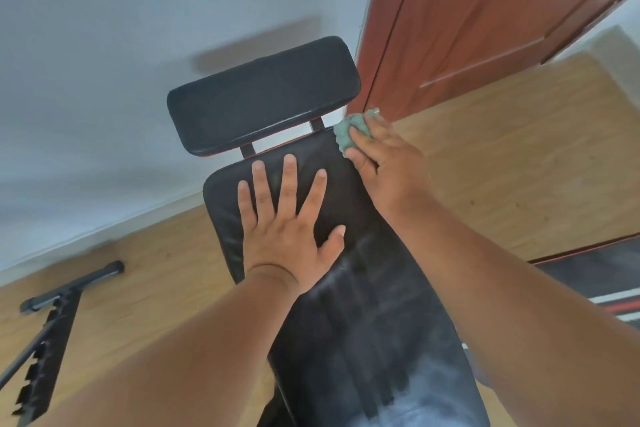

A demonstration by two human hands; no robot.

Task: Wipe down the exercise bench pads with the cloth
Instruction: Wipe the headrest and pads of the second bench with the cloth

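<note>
A long black back pad (367, 308) runs from the bottom of the view up to the middle, with a separate black head pad (263, 97) above it on two short posts. My left hand (287, 218) lies flat on the upper back pad, fingers spread. My right hand (384, 163) presses a bunched green cloth (349, 130) against the pad's top right corner. The lower part of the pad shows pale streaks.
A black notched frame bar with a floor tube (52, 315) lies on the wooden floor at the left. A red-brown door (485, 17) stands at the upper right, a pale wall (104, 80) behind the bench. A black and red mat (595, 277) lies at the right.
</note>
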